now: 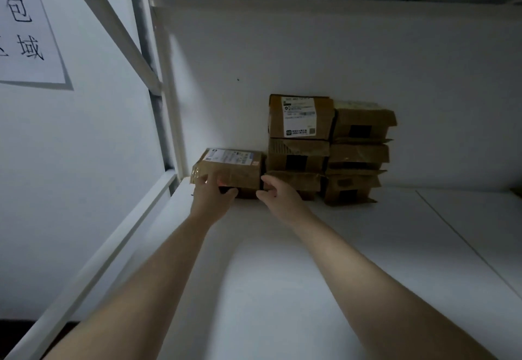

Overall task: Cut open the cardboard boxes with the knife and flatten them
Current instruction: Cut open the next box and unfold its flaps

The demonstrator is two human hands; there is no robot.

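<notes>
**Observer:** Your left hand [210, 198] holds the small box [234, 171] at its near left corner, fingers on the front face and thumb curled under the edge. Your right hand [278, 195] is at the right end of it, fingers bent into the narrow gap beside the stack [299, 159]. Whether it clasps the box or only touches it, I cannot tell.

**Operator:** Where does the box sit?

**Observer:** At the back left of the white shelf [282, 260], near the back wall [310, 49] and just beside the stack. A second stack [358, 156] touches that one on the right. I think you take the box from both ends because it stands so close to its neighbour, and one hand alone would drag it askew. Probably you mean to pull it toward you, where cutting is easier. No knife is visible.

**Operator:** Can you read anything?

**Observer:** The small box has a white shipping label [230, 156] on top, and the top box of the stack carries a second label [299, 116]. Their print is too small to read. On the left, a paper sheet [25, 29] shows handwritten characters, among them 包 and 域.
</notes>
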